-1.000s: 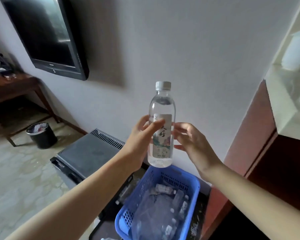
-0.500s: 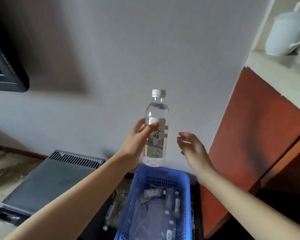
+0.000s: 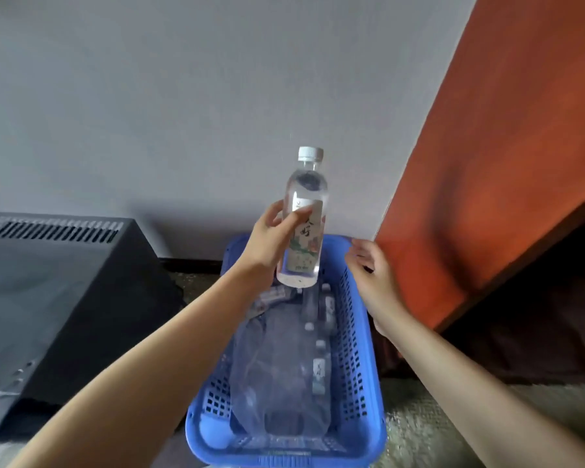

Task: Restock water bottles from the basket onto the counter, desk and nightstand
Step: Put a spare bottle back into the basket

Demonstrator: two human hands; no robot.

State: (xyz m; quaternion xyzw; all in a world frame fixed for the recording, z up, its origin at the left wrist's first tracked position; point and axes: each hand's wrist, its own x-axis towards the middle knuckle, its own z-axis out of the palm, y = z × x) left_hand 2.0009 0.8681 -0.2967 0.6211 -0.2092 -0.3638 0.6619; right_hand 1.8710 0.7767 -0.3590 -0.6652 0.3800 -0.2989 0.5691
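Observation:
A clear water bottle (image 3: 306, 211) with a white cap and a printed label is held upright by my left hand (image 3: 271, 241), whose thumb and fingers wrap its middle. It hangs above the far end of a blue perforated plastic basket (image 3: 358, 349) on the floor. Several more bottles (image 3: 318, 363) lie inside the basket in clear plastic wrap. My right hand (image 3: 372, 275) hovers over the basket's far right rim, fingers loosely curled, holding nothing.
A dark grey appliance (image 3: 58, 298) with a vented top stands to the left of the basket. A red-brown wooden cabinet side (image 3: 487, 163) rises on the right, with a dark recess under it. A pale wall is straight ahead.
The view has tilted down, so the counter and teapot have left the frame. My right hand has let go of the bottle and dropped away to the basket's rim. My left hand still holds the bottle.

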